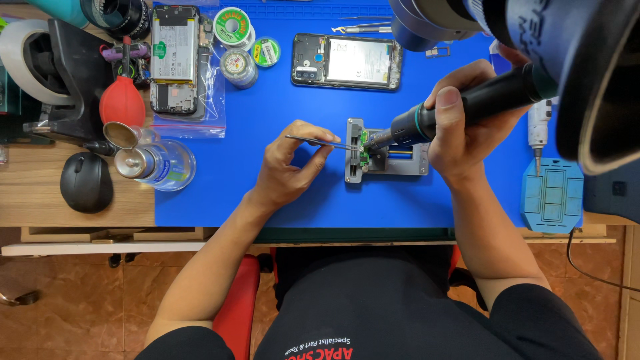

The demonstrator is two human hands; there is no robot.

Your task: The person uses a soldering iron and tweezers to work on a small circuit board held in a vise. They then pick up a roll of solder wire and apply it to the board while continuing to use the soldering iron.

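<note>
1. The left hand (288, 163) pinches a pair of tweezers (320, 141), fingers together on the shank, the tips reaching right to a small green board (364, 148) clamped in a grey holder (387, 163) on the blue mat (267, 193).
2. The right hand (460, 127) is wrapped tight round a dark hot tool (453, 113), whose metal nozzle comes down on the same board from the right, just beside the tweezer tips.
3. Risk, as I judge it: nozzle and tweezers meet at one very small spot. If the left hand trembles, the tips may knock a loosened part sideways or bridge neighbouring pads.
4. If the nozzle dwells too long in one place, the board may scorch or lift a pad; the heat seems close to the plastic of the holder too.
5. The tweezers are held far back on the shank, so little force at the fingers gives much swing at the tips. A part may spring free and be lost on the mat.
6. The right wrist hangs above the tabletop with no visible rest, which could let the tool drift.
7. An opened phone (347, 61) lies far of the holder, and a glass bottle (157, 163) stands well to the left; a sweeping elbow could reach neither easily, yet the tool's cable, hidden from view, might drag.
</note>
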